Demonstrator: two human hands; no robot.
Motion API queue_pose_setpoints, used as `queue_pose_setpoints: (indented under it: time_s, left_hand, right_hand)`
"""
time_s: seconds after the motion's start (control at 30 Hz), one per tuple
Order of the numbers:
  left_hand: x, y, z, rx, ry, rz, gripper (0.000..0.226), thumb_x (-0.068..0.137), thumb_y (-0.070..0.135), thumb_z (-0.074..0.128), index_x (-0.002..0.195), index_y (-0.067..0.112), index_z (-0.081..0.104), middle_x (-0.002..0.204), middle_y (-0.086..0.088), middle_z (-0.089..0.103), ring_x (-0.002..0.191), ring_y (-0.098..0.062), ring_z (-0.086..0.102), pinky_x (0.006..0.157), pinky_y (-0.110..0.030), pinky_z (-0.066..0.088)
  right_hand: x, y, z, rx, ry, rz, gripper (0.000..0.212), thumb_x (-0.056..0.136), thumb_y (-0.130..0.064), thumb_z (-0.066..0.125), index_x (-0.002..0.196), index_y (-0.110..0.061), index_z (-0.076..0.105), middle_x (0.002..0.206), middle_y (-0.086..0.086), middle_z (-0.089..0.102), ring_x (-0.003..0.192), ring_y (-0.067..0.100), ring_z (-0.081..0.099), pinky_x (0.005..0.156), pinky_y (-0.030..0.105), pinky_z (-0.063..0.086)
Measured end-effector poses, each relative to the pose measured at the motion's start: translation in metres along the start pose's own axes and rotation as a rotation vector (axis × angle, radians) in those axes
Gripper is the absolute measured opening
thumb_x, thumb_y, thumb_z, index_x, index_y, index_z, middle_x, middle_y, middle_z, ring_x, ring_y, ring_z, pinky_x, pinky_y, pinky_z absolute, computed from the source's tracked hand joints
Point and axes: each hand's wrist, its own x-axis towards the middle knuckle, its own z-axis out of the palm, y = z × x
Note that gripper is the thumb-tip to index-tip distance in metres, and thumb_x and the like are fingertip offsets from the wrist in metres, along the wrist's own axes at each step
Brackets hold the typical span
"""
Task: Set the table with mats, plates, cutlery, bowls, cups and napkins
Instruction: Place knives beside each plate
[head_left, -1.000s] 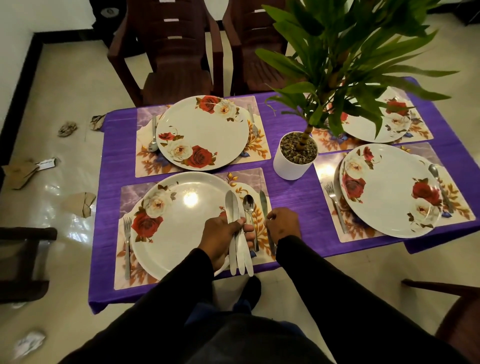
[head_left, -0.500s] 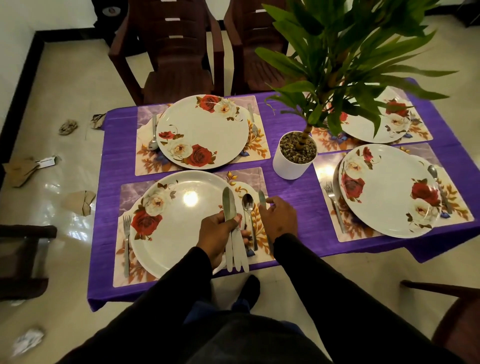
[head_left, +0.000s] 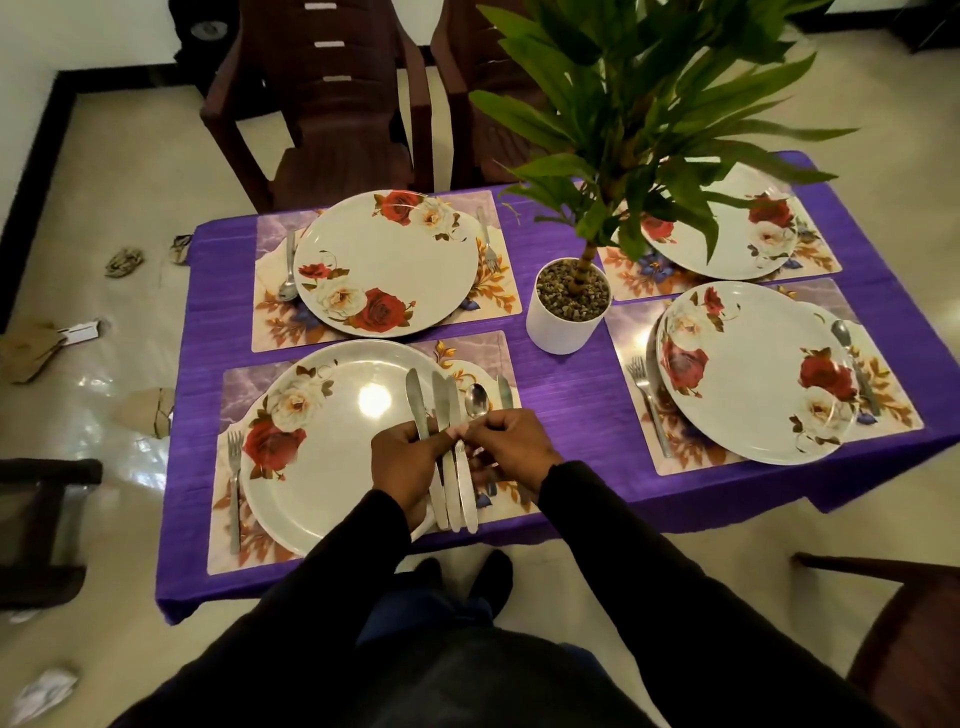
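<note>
Four floral rectangular placemats (head_left: 470, 213) lie on the purple-clothed counter (head_left: 563, 395), each carrying a round white plate printed with red and white roses (head_left: 384, 262). The setting nearest the person has a steel fork (head_left: 235, 483) on the mat to the left of its plate, and a steel spoon (head_left: 476, 400) and one steel table knife (head_left: 504, 391) on the mat to its right. The far left and near right settings each show a fork and a spoon but no knife that can be made out.

The left hand (head_left: 405, 457) grips a bundle of three steel table knives (head_left: 451, 462) above the right edge of the near plate, fingers curled round the handles, blades pointing away. The right hand (head_left: 511, 444) meets it, its fingers pinching at one knife of the bundle, seemingly to draw it out.

By this judgement mats and plates are done and the cutlery is partly laid, with knives left for the other places. No bowls, cups or napkins are in view, so those steps appear to remain.

The leafy green plant in a white pot (head_left: 569, 306) hides much of the far right setting, so its cutlery cannot be told. The near mat's right edge is covered by the hands, and the picture is slightly blurred.
</note>
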Motion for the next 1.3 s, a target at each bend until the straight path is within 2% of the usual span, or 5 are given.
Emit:
queue_pose_setpoints:
  time_s: [0.13, 0.4, 0.7, 1.0, 1.3]
  left_hand:
    - [0.000, -0.003, 0.000, -0.015, -0.024, -0.009, 0.006, 0.089, 0.005, 0.073, 0.094, 0.004, 0.076, 0.083, -0.014, 0.077, 0.073, -0.029, 0.073, 0.064, -0.036, 0.059]
    - [0.010, -0.007, 0.018, 0.018, -0.154, 0.001, 0.014, 0.089, 0.008, 0.074, 0.102, 0.006, 0.077, 0.092, -0.012, 0.078, 0.085, -0.033, 0.076, 0.086, -0.052, 0.060]
    - [-0.021, -0.018, 0.098, -0.057, -0.314, -0.111, 0.022, 0.090, 0.005, 0.072, 0.107, -0.009, 0.067, 0.098, -0.027, 0.075, 0.092, -0.040, 0.075, 0.086, -0.049, 0.059]
    - [-0.062, -0.008, 0.266, -0.081, -0.265, -0.099, 0.006, 0.094, -0.006, 0.062, 0.094, -0.011, 0.065, 0.069, -0.016, 0.073, 0.054, -0.023, 0.071, 0.049, -0.029, 0.058]
    - [-0.074, -0.019, 0.381, -0.126, -0.235, -0.132, 0.006, 0.092, -0.003, 0.065, 0.097, -0.006, 0.066, 0.080, -0.017, 0.071, 0.068, -0.025, 0.072, 0.062, -0.034, 0.060]
  right_hand:
    - [-0.002, 0.001, -0.004, -0.035, 0.025, 0.027, 0.012, 0.092, -0.014, 0.069, 0.100, -0.005, 0.070, 0.090, 0.018, 0.074, 0.076, 0.028, 0.071, 0.073, 0.043, 0.063]
    - [-0.010, -0.002, -0.020, 0.095, 0.148, 0.071, 0.014, 0.090, -0.007, 0.069, 0.100, 0.002, 0.068, 0.082, 0.012, 0.073, 0.065, 0.016, 0.071, 0.055, 0.026, 0.056]
    - [-0.022, 0.008, -0.099, 0.205, 0.275, 0.081, 0.010, 0.091, -0.008, 0.055, 0.084, -0.004, 0.060, 0.073, 0.016, 0.067, 0.066, 0.030, 0.066, 0.073, 0.056, 0.060]
    - [-0.024, 0.015, -0.255, 0.224, 0.424, -0.008, 0.014, 0.095, -0.012, 0.050, 0.094, 0.000, 0.057, 0.066, 0.017, 0.055, 0.044, 0.020, 0.046, 0.045, 0.026, 0.039]
    - [-0.027, 0.044, -0.389, 0.344, 0.480, 0.037, 0.020, 0.096, -0.017, 0.056, 0.102, -0.004, 0.071, 0.069, 0.009, 0.061, 0.053, 0.015, 0.047, 0.047, 0.024, 0.037]
